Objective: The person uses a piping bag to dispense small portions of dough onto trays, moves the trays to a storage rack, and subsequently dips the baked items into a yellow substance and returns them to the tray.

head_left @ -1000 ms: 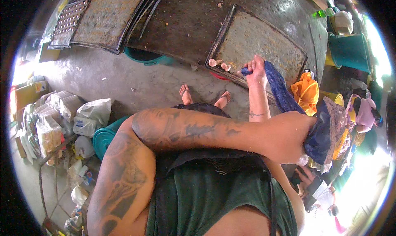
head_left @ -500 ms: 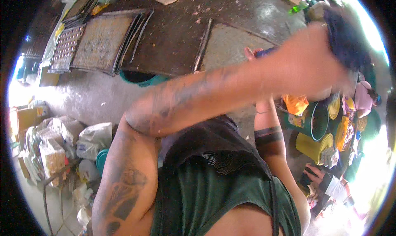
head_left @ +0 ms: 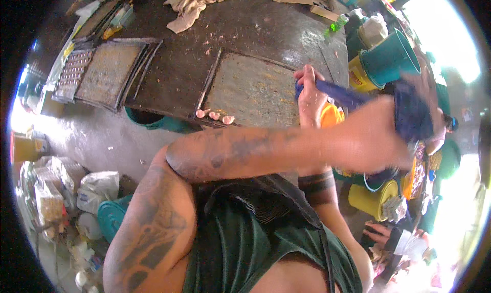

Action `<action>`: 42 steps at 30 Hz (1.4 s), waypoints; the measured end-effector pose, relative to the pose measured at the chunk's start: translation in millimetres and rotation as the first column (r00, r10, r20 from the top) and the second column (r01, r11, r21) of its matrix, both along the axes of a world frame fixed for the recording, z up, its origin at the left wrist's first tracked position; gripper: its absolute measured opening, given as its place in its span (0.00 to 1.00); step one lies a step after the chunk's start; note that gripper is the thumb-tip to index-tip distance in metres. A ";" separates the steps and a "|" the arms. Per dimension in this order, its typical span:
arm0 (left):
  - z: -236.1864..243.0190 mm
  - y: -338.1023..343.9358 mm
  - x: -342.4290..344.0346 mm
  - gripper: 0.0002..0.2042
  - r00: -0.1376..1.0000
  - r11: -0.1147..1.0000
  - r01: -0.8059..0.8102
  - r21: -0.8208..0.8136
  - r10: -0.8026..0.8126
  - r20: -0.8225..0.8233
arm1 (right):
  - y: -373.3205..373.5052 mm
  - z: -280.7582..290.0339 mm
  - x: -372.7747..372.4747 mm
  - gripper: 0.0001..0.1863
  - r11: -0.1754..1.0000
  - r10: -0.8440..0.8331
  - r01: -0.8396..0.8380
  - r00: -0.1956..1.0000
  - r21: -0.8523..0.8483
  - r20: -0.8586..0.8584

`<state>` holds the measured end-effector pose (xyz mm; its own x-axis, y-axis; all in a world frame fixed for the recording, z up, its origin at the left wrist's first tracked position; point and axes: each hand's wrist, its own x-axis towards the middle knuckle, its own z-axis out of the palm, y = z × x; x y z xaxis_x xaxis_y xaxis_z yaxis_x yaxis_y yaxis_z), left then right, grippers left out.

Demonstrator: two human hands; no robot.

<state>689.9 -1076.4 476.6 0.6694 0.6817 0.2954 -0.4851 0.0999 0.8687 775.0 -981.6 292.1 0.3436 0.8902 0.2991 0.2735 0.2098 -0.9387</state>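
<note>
My left arm reaches across my body to the right. At its end my left hand (head_left: 381, 134), blurred, is closed around a bunched dark blue cloth (head_left: 409, 111). A narrow twisted stretch of this cloth runs back to my right hand (head_left: 310, 99), which grips its other end with the fingers wrapped round it. Beyond my forearm a flat metal baking tray (head_left: 250, 88) lies on the dark table (head_left: 179, 75), nearest to my right hand. Three small pinkish dough pieces (head_left: 215, 116) sit at the tray's near left corner. My forearm hides part of the near edge.
Stacked trays (head_left: 110, 70) lie at the table's left. A tan cloth (head_left: 197, 5) and a green bottle (head_left: 337, 24) are farther back. A teal bucket (head_left: 396, 57) and a yellow bucket (head_left: 373, 200) stand right. White plastic bags (head_left: 97, 190) are on the left floor.
My left hand has come down and slightly left with the dark blue cloth. The view has shifted, showing more of the far table and the dough pieces. My right hand is now plainer to see.
</note>
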 end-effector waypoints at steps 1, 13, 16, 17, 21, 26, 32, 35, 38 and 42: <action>-4.4 -8.8 8.2 0.17 1.000 1.000 -0.018 -0.009 0.018 0.010 | 2.2 -15.2 6.4 0.20 0.998 0.040 -0.037 0.997 0.046 -0.070; -38.1 -17.9 9.8 0.09 0.987 0.985 0.159 -0.074 -0.160 -0.007 | 3.1 -106.8 -5.9 0.25 0.984 0.169 -0.176 0.879 0.026 -0.445; -49.3 -16.7 -0.7 0.09 0.975 0.975 0.218 -0.051 -0.215 0.055 | 0.8 -124.7 -7.8 0.23 0.980 0.179 -0.197 0.853 0.015 -0.490; -52.1 -15.0 -8.2 0.09 0.987 0.987 0.155 -0.043 -0.154 0.040 | 0.4 -122.3 -15.8 0.23 0.979 0.085 -0.180 0.774 -0.090 -0.627; -65.0 -6.0 -40.5 0.10 0.993 0.992 0.113 -0.059 -0.114 -0.027 | -9.9 -117.9 -37.0 0.22 0.923 -0.016 -0.336 0.454 -0.188 -0.891; -74.5 -6.0 -68.3 0.10 0.983 0.997 0.065 -0.032 -0.069 -0.172 | -12.8 -139.0 -68.2 0.22 0.904 -0.106 -0.322 0.467 -0.281 -0.878; -79.9 -3.1 -85.2 0.18 0.953 0.997 0.006 -0.077 -0.029 -0.300 | -12.1 -164.0 -90.4 0.18 0.913 -0.122 -0.249 0.585 -0.322 -0.801; -82.2 -4.2 -84.6 0.19 0.957 0.998 0.012 -0.066 -0.031 -0.290 | -9.8 -171.2 -90.5 0.17 0.913 -0.130 -0.246 0.579 -0.325 -0.805; -83.6 -7.0 -80.4 0.18 0.963 0.998 0.020 -0.059 -0.035 -0.266 | -10.4 -171.9 -89.3 0.15 0.921 -0.065 -0.248 0.661 -0.299 -0.747; -79.1 -11.9 -77.3 0.17 0.954 0.996 0.022 -0.089 -0.047 -0.296 | -15.2 -150.2 -90.0 0.13 0.878 0.070 -0.230 0.929 -0.420 -0.363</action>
<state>612.6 -1088.3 397.5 0.7417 0.6704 0.0219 -0.2007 0.1907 0.9609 685.0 -996.8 141.9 0.2008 0.9472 -0.2501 -0.0662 -0.2416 -0.9681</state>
